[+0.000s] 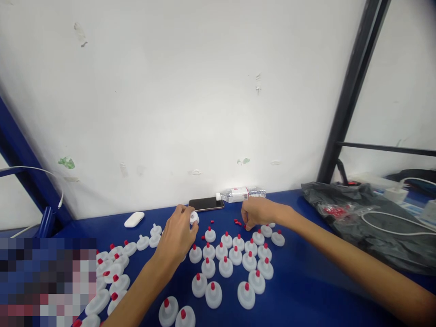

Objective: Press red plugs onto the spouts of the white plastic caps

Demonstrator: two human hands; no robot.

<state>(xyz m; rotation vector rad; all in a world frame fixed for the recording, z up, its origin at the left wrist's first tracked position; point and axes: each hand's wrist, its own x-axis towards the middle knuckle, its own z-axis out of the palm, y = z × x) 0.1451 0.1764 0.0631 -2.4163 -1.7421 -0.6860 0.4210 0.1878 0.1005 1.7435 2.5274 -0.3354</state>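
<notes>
My left hand [179,234] is closed round a white plastic cap [194,217], held just above the blue table [299,281]. My right hand [256,212] is curled, fingertips pinched down among small loose red pegs [237,221] on the table; what it holds is too small to make out. Between and in front of the hands stand several white caps with red tips [235,255]. More such caps [114,272] crowd the left side.
A black phone [206,204] and a lying water bottle [240,194] rest against the white wall. A white earbud case [134,219] sits at the left. A black plastic bag [357,218] with red pegs, cables and a black post [350,91] fill the right.
</notes>
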